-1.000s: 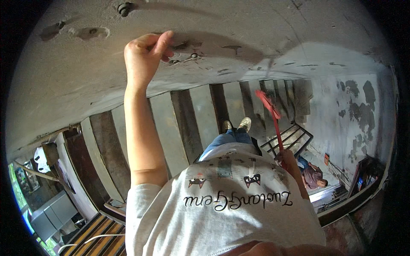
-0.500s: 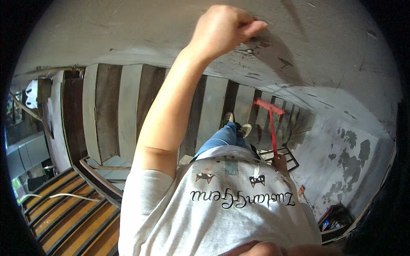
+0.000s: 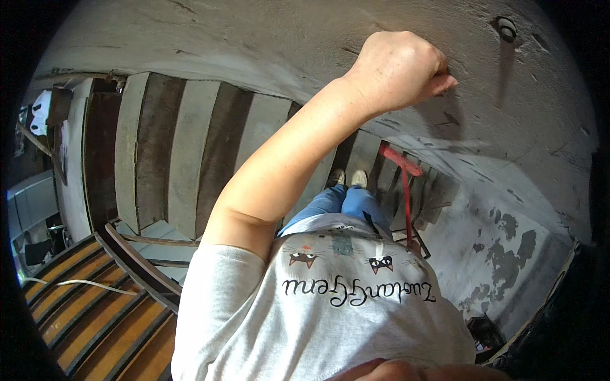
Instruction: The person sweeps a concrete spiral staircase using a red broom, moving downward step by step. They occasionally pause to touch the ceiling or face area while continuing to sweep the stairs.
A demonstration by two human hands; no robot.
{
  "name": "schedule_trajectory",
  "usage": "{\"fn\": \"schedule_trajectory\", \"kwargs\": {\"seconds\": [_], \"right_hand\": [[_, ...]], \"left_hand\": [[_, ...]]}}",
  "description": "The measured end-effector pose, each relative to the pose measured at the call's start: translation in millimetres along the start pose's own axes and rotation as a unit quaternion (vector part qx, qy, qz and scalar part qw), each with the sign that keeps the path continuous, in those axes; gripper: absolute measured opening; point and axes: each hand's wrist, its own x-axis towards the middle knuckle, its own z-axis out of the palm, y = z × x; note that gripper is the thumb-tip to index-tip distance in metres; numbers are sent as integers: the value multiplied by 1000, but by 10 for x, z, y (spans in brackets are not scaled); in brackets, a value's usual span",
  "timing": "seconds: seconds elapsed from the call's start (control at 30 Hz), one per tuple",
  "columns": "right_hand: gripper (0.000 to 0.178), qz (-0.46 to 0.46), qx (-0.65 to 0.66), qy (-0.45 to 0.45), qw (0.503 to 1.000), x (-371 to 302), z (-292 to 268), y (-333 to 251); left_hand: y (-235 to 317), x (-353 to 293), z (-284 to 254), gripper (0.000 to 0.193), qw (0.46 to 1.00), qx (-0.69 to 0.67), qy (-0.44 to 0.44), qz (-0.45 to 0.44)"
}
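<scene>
My left arm (image 3: 273, 165) reaches up across the view, bare below its pale sleeve. At the end of it my left hand (image 3: 403, 70) is closed in a fist beside the grey wall, thumb against the fingers. A faint thin line shows by the thumb, and what the fingers hold, if anything, is hidden. Low at my right side, my right hand (image 3: 414, 246) is wrapped round the red handle (image 3: 407, 203) of a broom, partly hidden by my shirt. The red broom head (image 3: 400, 159) points away from me, over the stairs. Both my shoes (image 3: 349, 178) stand on a step.
Grey stair steps (image 3: 184, 146) run from the left past my feet to the right. A rough wall (image 3: 254, 38) lines the far side, with a round fitting (image 3: 506, 28) on it. Slatted brown boards (image 3: 95, 317) lie lower left. Peeling wall (image 3: 502, 254) stands at the right.
My left fist has moved right and slightly down in the view. My feet have stepped from staggered to side by side. The round wall fitting has come into view; the broom stays in my right hand.
</scene>
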Motion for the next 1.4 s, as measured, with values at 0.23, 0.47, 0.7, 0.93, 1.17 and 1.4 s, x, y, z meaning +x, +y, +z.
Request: {"fn": "schedule_trajectory", "kwargs": {"seconds": [0.23, 0.47, 0.7, 0.93, 1.17, 1.4], "right_hand": [[30, -12, 2, -26, 1000, -72, -319, -3], [29, -55, -42, -30, 997, -51, -67, -442], [27, -104, -217, 30, 970, -248, -472, 234], [22, -101, -222, 22, 969, -548, -935, 115], [22, -57, -186, -21, 981, -391, -596, -274], [23, -57, -367, -12, 928, -533, -1009, 69]], "left_hand": [[-24, 17, 11, 21, 1000, -6, -24, -5], [-66, -22, 2, 23, 999, -33, -25, 9], [-371, -715, 85, 17, 984, -160, -20, -75], [-527, -2871, 449, 15, 889, -117, -132, -423], [37, -4650, 779, 20, 760, -124, -358, -527], [30, -4988, 739, 20, 676, -131, -310, -655]]}}
